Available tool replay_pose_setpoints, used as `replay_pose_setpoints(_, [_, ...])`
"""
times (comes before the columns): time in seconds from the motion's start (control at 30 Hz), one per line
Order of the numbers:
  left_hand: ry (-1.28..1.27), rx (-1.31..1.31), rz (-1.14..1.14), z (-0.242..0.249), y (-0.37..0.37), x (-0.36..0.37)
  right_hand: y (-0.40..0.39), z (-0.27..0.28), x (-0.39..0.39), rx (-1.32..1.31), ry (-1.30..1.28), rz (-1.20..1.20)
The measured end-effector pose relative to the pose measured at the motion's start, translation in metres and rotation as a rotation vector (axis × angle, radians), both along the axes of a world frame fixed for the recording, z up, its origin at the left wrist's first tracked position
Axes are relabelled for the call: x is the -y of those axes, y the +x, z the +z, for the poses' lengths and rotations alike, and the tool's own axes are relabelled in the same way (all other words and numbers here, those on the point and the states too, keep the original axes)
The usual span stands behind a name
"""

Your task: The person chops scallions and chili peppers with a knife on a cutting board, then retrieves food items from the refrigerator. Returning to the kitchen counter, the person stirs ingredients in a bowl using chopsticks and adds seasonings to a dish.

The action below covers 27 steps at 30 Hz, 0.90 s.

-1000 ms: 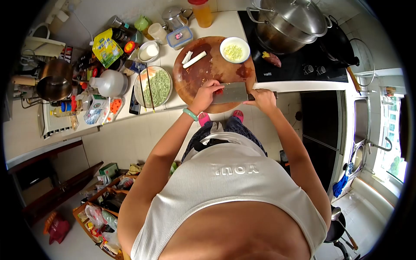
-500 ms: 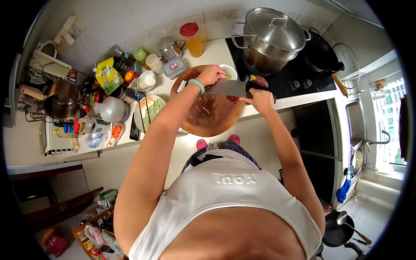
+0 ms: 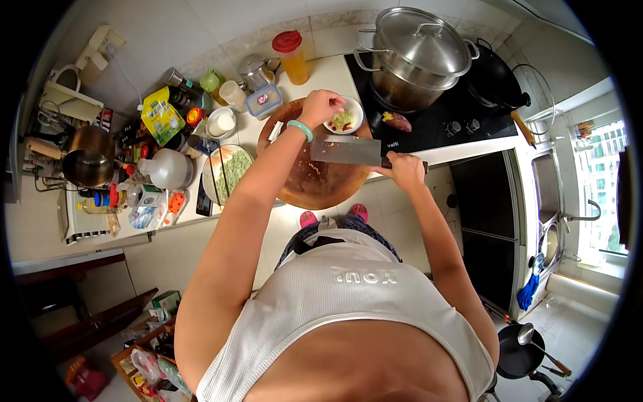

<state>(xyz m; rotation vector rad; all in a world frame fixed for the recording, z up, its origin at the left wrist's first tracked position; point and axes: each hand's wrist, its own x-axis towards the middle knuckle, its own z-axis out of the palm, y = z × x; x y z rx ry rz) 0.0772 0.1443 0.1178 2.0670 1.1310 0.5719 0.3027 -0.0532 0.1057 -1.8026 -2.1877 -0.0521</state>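
Observation:
My right hand (image 3: 406,170) grips the handle of a cleaver (image 3: 347,149), whose broad blade lies level over the round wooden chopping board (image 3: 327,191), pointing left. My left hand (image 3: 323,104), with a pale green bangle at its wrist, hovers at the left rim of a small white bowl (image 3: 359,112). Its fingers are curled together, and whether anything is between them is hidden. Chopped pale bits and red pieces (image 3: 343,121) lie in the bowl. A few yellowish crumbs (image 3: 309,167) are scattered on the board below the blade.
Behind the bowl is a black cooktop (image 3: 429,134) with a large lidded steel pot (image 3: 418,60), a black wok (image 3: 495,80) and a purple-skinned piece of food (image 3: 396,121). Leftward stand a lidded plastic box (image 3: 263,101), a red-lidded jug (image 3: 292,60) and a bowl of shredded greens (image 3: 231,173).
The cleaver has moved down and slightly away from the bowl, uncovering it and its contents. My left hand has come off the blade and risen to the bowl's rim.

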Motion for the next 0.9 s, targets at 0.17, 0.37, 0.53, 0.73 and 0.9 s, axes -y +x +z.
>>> replay_pose_setpoints(0.17, [0.174,0.074,-0.082,-0.03,-0.008,0.0,-0.002,-0.002,0.015,0.023,-0.061,-0.013])
replay_pose_setpoints(0.37, [0.097,-0.09,0.116,-0.001,-0.013,0.021,-0.006,0.004,0.038,0.043,-0.128,-0.089])
replay_pose_setpoints(0.53, [0.203,0.058,0.161,-0.028,-0.029,0.016,-0.001,-0.004,0.067,0.042,-0.095,-0.123])
replay_pose_setpoints(0.73, [0.139,0.245,0.406,-0.066,-0.073,0.075,0.007,-0.022,0.094,-0.035,-0.13,-0.055])
replay_pose_setpoints(0.9, [0.107,0.11,0.372,-0.089,-0.103,0.143,-0.004,-0.047,0.088,-0.085,-0.164,0.033])
